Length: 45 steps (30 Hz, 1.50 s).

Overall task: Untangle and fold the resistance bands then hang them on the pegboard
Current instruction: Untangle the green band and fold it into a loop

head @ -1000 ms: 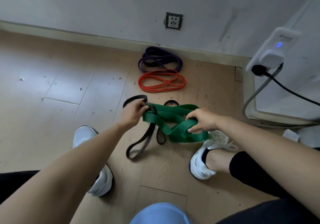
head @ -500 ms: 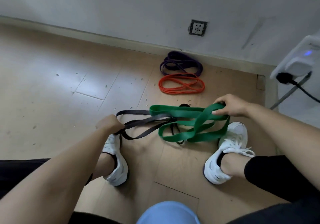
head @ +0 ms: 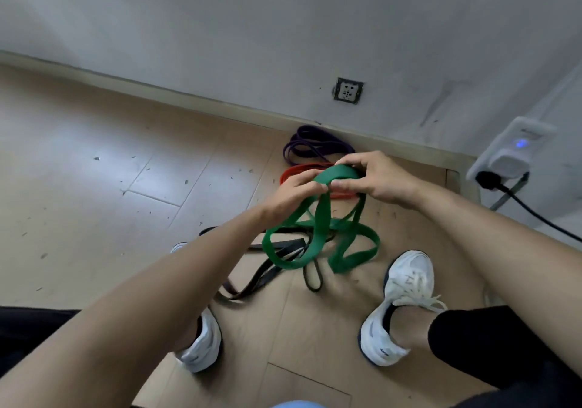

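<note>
Fingers (head: 307,189) of left hand (head: 293,196) and right hand (head: 385,180) now pinch the green band (head: 322,218) aloft together; black band (head: 264,277) released onto floor (head: 94,202); probably still interlaced.

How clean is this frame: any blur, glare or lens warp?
Head view: soft, even light with faint shadows; a pale sheen on the floor at left; wide-angle stretch enlarges whatever nears the lower corners; the green band is slightly smeared in its hanging loops, while the left hand and right hand are sharper.

Pale wood-look floor (head: 94,143) (flecked with debris) meets a grey wall (head: 252,29) bearing a socket (head: 348,89).
</note>
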{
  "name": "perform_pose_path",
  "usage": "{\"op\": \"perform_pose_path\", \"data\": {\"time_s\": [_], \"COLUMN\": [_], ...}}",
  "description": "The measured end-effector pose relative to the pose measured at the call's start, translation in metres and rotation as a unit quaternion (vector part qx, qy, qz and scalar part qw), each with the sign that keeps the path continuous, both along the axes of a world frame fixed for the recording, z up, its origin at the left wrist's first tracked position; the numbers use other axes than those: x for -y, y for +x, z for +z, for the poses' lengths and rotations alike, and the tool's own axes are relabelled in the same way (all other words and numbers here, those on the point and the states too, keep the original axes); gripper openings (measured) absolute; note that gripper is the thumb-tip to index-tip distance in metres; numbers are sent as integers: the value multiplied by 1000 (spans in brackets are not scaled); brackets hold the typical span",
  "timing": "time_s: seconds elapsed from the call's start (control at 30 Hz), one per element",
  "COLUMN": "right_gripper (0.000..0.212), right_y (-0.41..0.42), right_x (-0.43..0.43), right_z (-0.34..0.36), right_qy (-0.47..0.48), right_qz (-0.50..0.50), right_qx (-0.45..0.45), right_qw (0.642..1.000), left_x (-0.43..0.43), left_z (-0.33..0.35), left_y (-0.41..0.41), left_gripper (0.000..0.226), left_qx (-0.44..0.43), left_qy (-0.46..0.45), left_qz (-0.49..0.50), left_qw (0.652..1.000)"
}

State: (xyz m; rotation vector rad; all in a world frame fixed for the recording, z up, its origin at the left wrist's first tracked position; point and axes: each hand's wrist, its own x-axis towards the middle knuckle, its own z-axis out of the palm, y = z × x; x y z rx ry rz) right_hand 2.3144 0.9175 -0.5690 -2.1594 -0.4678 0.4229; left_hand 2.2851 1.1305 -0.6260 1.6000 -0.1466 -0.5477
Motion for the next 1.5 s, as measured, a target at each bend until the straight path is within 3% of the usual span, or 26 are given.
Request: {"op": "perform_pose_path", "data": {"time_s": [0.27,0.5,0.7,0.9,1.0,1.13,1.23,1.4,1.5], "right_gripper": [23,25,26,38,50,41,27,26,25], "right_y": [11,24,38,50,59,67,69,68,63], "right_x": [-26,-27,-36,-45,-33,-20,-21,-26,-32], "right_z": [95,185,243,224,197,175,168,166,170], "right_qy": [64,53,152,179,172,101,59,11,-21], "right_qz": [24,65,19,-16,-24,20,52,79,102], "right_qx": [71,109,136,95,56,-13,-30,-40,-30], "right_qw": [995,991,979,979,983,995,996,996,994], "left_x": [-15,-30,-54,-80,-93,-98,-98,-92,-82], "left_z": [88,170,222,230,223,225,228,232,236], "left_y": [10,22,30,36,38,45,47,50,49], "left_gripper": [40,36,26,21,38,55,49,43,36], "left_qx": [105,199,231,158,130,103,132,223,245], "left_qy": [-19,88,106,83,57,10,37,82,42], "left_qz": [34,93,65,14,11,62,57,87,107], "left_qw": [994,972,965,984,990,993,989,967,963]}}
